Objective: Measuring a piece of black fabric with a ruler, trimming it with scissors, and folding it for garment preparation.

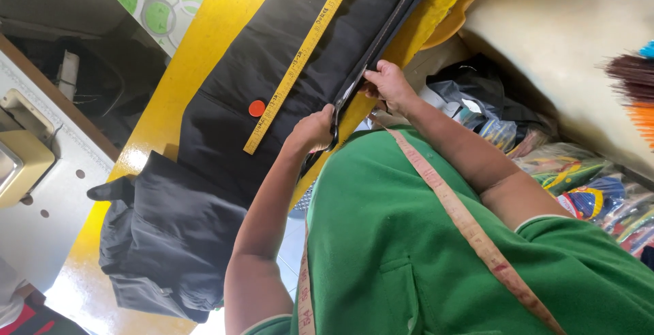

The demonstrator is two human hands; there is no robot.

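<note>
A long piece of black fabric lies spread on a yellow table. On it rest a yellow measuring ruler and a small orange chalk disc. My left hand is closed around what looks like dark scissors at the cloth's near edge. My right hand pinches that same edge a little further along. A pink measuring tape hangs around my neck over my green shirt.
A beige sewing machine stands on a white stand at the left. The fabric's end is bunched at the lower left. Packed colourful goods in plastic bags lie at the right, with broom bristles above them.
</note>
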